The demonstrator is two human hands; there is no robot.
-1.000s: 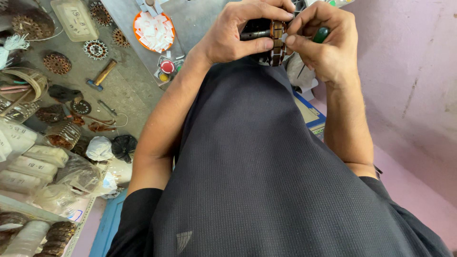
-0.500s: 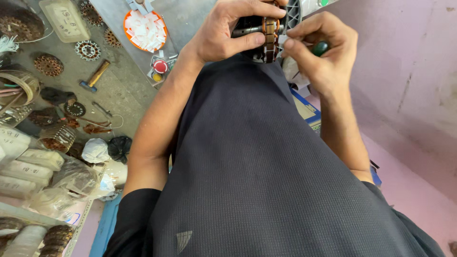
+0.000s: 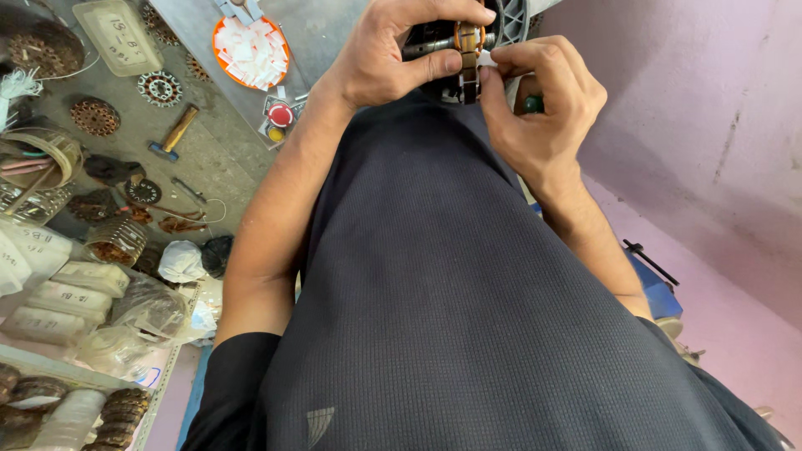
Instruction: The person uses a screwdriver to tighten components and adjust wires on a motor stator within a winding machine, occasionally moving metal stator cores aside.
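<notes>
- Nearest the camera: the person's dark grey shirt point(image 3: 468, 292) fills the lower frame and hides the lap.
- Left hand point(image 3: 393, 58), closed, grips the motor rotor point(image 3: 468, 38) by its steel shaft, thumb under and fingers curled over the top.
- Right hand point(image 3: 543, 108), closed, pinches a small white paper slip point(image 3: 487, 59) between thumb and forefinger, right at the rotor's copper winding; a green-handled tool point(image 3: 533, 104) sits tucked in the same palm.
- The rotor is held up at chest level, top centre of view, between both hands, partly hidden by fingers.
- Step in hand, as I judge it: seating an insulation slip into a rotor slot.
- Next move likely calls for a steady shaft grip and a fine push of the slip along the slot without creasing it; slot depth is not visible.
- Further off, on the floor at left: an orange dish point(image 3: 251, 50) of white slips, a hammer point(image 3: 171, 134), round lamination discs point(image 3: 159, 88), bagged parts point(image 3: 83, 284).
- Pink wall point(image 3: 693, 108) at right.
</notes>
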